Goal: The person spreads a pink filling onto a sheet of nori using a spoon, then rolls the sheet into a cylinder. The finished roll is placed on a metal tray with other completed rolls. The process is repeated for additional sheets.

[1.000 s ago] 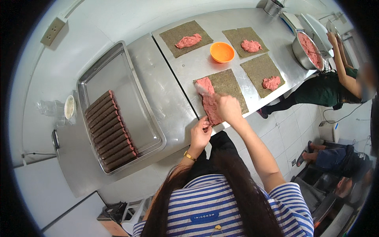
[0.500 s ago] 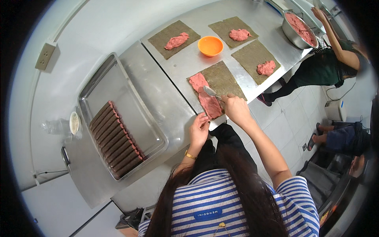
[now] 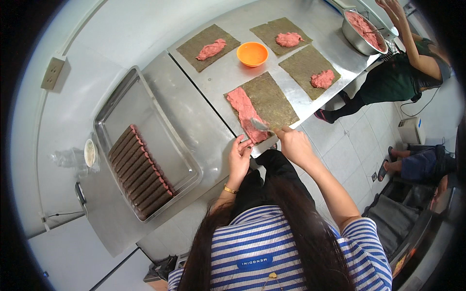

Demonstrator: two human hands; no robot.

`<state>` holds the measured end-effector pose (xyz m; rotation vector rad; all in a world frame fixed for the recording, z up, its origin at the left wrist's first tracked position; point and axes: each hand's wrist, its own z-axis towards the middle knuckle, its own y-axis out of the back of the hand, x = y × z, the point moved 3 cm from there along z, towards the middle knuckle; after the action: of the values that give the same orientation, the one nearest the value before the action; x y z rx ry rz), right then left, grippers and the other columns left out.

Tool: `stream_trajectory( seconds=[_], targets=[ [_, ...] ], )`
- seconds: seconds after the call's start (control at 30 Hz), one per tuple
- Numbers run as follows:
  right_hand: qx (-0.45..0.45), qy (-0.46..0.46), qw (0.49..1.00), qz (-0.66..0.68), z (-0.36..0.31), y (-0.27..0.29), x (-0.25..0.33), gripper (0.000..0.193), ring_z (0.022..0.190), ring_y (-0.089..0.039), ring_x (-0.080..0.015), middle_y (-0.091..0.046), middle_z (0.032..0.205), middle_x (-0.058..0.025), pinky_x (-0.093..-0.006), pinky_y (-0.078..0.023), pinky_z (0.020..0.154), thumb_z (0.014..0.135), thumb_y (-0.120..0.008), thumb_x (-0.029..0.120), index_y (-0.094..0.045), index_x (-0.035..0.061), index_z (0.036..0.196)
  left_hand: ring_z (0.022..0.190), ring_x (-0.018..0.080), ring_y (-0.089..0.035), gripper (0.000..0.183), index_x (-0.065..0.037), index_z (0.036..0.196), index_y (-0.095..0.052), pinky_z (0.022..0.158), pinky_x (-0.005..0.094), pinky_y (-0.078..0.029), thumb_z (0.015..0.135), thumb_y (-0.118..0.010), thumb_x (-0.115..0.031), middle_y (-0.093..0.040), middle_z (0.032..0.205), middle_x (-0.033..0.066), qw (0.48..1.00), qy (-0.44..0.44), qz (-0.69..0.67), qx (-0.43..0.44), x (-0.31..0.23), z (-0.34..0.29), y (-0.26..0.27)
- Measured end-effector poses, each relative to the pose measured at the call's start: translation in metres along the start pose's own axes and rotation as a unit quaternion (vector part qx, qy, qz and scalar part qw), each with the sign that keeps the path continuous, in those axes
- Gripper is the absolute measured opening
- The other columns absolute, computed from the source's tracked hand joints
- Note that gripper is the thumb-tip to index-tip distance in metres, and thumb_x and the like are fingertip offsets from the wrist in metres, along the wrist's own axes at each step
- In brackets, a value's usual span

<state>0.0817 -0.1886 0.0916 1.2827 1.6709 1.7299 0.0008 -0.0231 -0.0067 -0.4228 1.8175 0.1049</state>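
Note:
A dark green seaweed sheet (image 3: 275, 101) lies on the steel table in front of me, with a strip of pink meat paste (image 3: 241, 105) spread along its left side. My right hand (image 3: 295, 147) is closed round the handle of a metal spoon (image 3: 259, 124), whose bowl rests on the near part of the paste. My left hand (image 3: 239, 157) is at the sheet's near left corner, its fingertips pinching the edge there. Beyond, an orange bowl (image 3: 252, 54) stands among three more seaweed sheets, each bearing a lump of meat paste (image 3: 322, 79).
On the left, a steel tray (image 3: 167, 131) holds a row of filled seaweed rolls (image 3: 141, 172). A large metal bowl of meat paste (image 3: 361, 35) stands at the far right table edge, near another person (image 3: 398, 80). A small white-rimmed cup (image 3: 91, 153) is beyond the tray.
The spoon has moved down the paste strip towards me, from its middle to its near part. My left hand stays by the near corner. The whole view has shifted slightly.

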Motion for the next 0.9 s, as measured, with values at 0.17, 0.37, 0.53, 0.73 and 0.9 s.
stream_trajectory(
  seconds=[0.17, 0.37, 0.53, 0.73, 0.9],
  targets=[
    [-0.016, -0.014, 0.999, -0.027, -0.006, -0.022, 0.01, 0.026, 0.071, -0.066, -0.0341, -0.062, 0.091, -0.0159, -0.0438, -0.055, 0.063, 0.076, -0.053, 0.003, -0.06, -0.0004, 0.101, 0.105, 0.0196, -0.06, 0.044, 0.004, 0.134, -0.037, 0.091, 0.031, -0.049, 0.091, -0.045, 0.004, -0.059, 0.118, 0.0177, 1.0, 0.015, 0.012, 0.018, -0.002, 0.001, 0.001],
    [0.044, -0.01, 0.999, 0.012, -0.028, -0.025, 0.018, 0.032, 0.072, -0.065, -0.0363, -0.064, 0.093, -0.0146, -0.046, -0.054, 0.065, 0.078, -0.052, 0.004, -0.063, 0.0036, 0.108, 0.099, 0.0184, -0.063, 0.038, 0.003, 0.127, -0.042, 0.086, 0.0278, -0.05, 0.09, -0.048, 0.007, -0.063, 0.112, 0.0176, 0.999, -0.007, 0.035, 0.011, -0.001, 0.001, 0.003],
    [0.018, -0.037, 0.998, 0.055, -0.027, -0.01, 0.01, 0.026, 0.077, -0.066, -0.0367, -0.064, 0.09, -0.0179, -0.0457, -0.054, 0.068, 0.076, -0.054, 0.003, -0.064, 0.0009, 0.1, 0.107, 0.0207, -0.059, 0.042, 0.004, 0.13, -0.038, 0.093, 0.0311, -0.049, 0.089, -0.047, 0.006, -0.06, 0.116, 0.018, 0.999, 0.019, -0.044, 0.023, -0.001, 0.001, 0.004],
    [0.058, -0.011, 0.997, 0.053, -0.035, -0.012, 0.018, 0.025, 0.076, -0.066, -0.0368, -0.064, 0.091, -0.0187, -0.0456, -0.054, 0.067, 0.078, -0.054, 0.005, -0.066, 0.0019, 0.099, 0.101, 0.0216, -0.063, 0.037, 0.003, 0.127, -0.041, 0.085, 0.0289, -0.05, 0.09, -0.048, 0.005, -0.063, 0.113, 0.0191, 0.999, 0.012, -0.03, 0.012, -0.005, 0.0, 0.008],
    [0.031, -0.018, 0.999, 0.0, -0.031, 0.012, 0.002, 0.018, 0.076, -0.066, -0.0351, -0.064, 0.089, -0.0178, -0.0438, -0.054, 0.066, 0.078, -0.055, 0.007, -0.065, 0.0001, 0.091, 0.103, 0.0201, -0.061, 0.037, 0.005, 0.126, -0.041, 0.089, 0.0298, -0.05, 0.09, -0.05, 0.003, -0.061, 0.114, 0.0179, 0.999, 0.029, -0.018, 0.03, -0.005, 0.002, 0.01]
  ],
)
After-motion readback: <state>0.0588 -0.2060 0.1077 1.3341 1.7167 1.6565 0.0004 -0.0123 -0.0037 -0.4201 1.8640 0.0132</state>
